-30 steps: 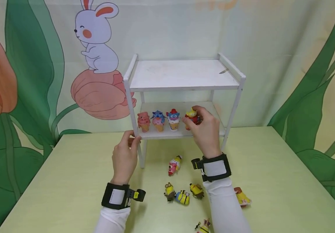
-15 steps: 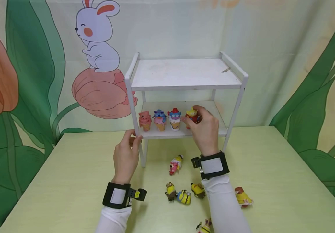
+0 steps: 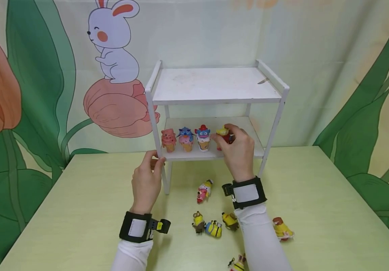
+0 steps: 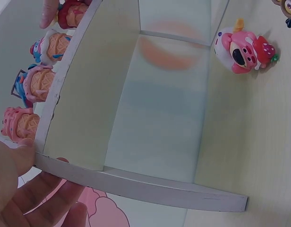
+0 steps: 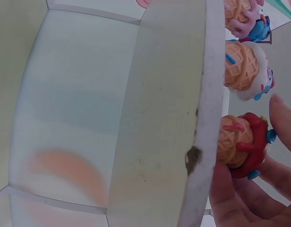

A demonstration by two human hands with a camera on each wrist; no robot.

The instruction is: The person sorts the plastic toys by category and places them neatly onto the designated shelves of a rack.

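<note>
A person's right grip [image 3: 239, 152] curls thumb and fingers around a red-and-yellow cone figurine [image 5: 242, 144] at the front of a white shelf's [image 3: 211, 83] lower tier. Just left of that grip stand, in order, a red-hatted cone figurine [image 3: 203, 140], a blue-topped cone figurine [image 3: 186, 140] and a pink cone figurine [image 3: 169, 140]. Below the grip, a pink-and-white figurine [image 3: 204, 191] lies on the surface [image 3: 89, 210], three yellow figurines [image 3: 213, 228] farther down. Well to its left, the left grip [image 3: 146, 184] pinches the shelf's front corner. Farthest behind hangs a rabbit-printed backdrop [image 3: 118, 64].
</note>
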